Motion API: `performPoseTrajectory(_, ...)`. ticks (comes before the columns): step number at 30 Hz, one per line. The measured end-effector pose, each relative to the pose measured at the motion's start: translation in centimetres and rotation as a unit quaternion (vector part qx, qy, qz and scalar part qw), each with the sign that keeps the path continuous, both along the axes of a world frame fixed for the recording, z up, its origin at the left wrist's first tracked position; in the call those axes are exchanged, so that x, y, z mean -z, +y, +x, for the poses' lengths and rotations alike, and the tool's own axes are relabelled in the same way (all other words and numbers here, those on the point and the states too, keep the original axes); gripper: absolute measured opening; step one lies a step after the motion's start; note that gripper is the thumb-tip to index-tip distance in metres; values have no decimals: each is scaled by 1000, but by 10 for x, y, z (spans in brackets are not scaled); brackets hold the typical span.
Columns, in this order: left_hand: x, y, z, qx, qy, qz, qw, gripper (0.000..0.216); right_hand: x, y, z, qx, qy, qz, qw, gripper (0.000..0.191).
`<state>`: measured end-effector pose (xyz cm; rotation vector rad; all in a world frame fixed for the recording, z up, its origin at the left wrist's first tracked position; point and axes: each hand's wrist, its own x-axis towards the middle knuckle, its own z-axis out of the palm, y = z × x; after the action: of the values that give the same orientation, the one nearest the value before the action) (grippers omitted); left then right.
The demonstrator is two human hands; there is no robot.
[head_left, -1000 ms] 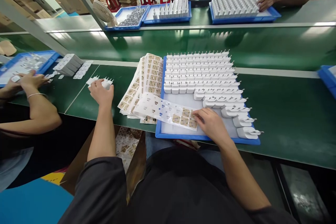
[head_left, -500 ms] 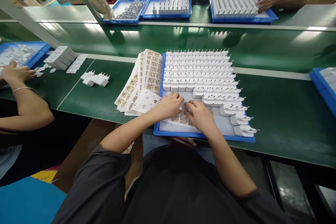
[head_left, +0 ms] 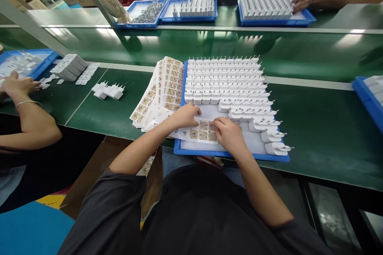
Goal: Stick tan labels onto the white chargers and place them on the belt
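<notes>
You wear a dark charcoal short-sleeved shirt, its loose sleeves ending above the elbows. Both forearms are bare. Your left hand (head_left: 184, 116) and right hand (head_left: 228, 134) show no gloves, rings, watch or bracelet.

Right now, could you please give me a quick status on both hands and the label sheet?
Left hand and right hand both on label sheet in the blue tray. Few labels left on it. White plugs crowd the tray behind.

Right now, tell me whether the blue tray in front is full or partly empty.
Partly empty: white chargers fill the blue tray at the back, bare floor near.
</notes>
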<state>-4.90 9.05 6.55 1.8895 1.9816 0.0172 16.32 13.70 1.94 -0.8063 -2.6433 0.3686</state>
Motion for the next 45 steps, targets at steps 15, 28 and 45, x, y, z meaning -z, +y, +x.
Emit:
performPoseTrajectory(15, -12, 3, -17, 9, -169, -33, 985, 19, -4, -9, -14, -69, 105, -56, 991, 28)
performPoseTrajectory(28, -14, 4, -17, -40, -395, -125, 910, 46, -1, -9, -14, -80, 181, 63, 978, 13)
performPoseTrajectory(45, -14, 4, -17, -45, -407, -137, 902, 46, -2, -10, -8, -109, 185, 46, 976, 13)
